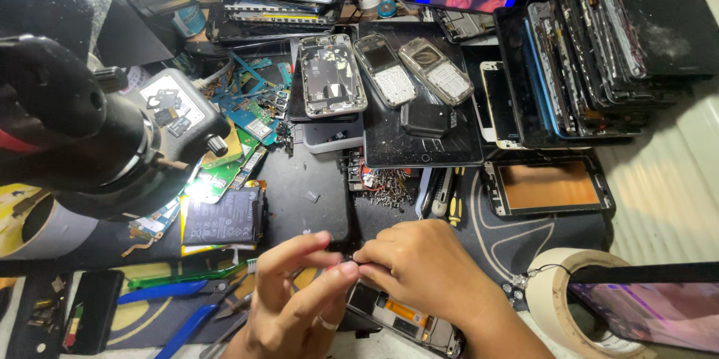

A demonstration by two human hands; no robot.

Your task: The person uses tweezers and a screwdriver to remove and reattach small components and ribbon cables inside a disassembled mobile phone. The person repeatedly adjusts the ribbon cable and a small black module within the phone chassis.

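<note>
My left hand (296, 295) and my right hand (423, 265) meet at the fingertips near the bench's front edge, pinching something small and dark between them; what it is cannot be made out. Just below the fingers lies an opened phone (401, 318) with its inner frame and an orange part exposed, partly hidden by my right hand. A ring sits on one finger of the left hand.
A black battery (222, 217) lies left of the hands, blue-handled pliers (180, 310) below it. A pile of small screws (389, 187), screwdrivers (446, 194), a tablet (423, 127), stripped phones (329, 74), stacked screens (592, 52) and a tape roll (562, 291) surround the mat. A large dark microscope (82, 127) overhangs at left.
</note>
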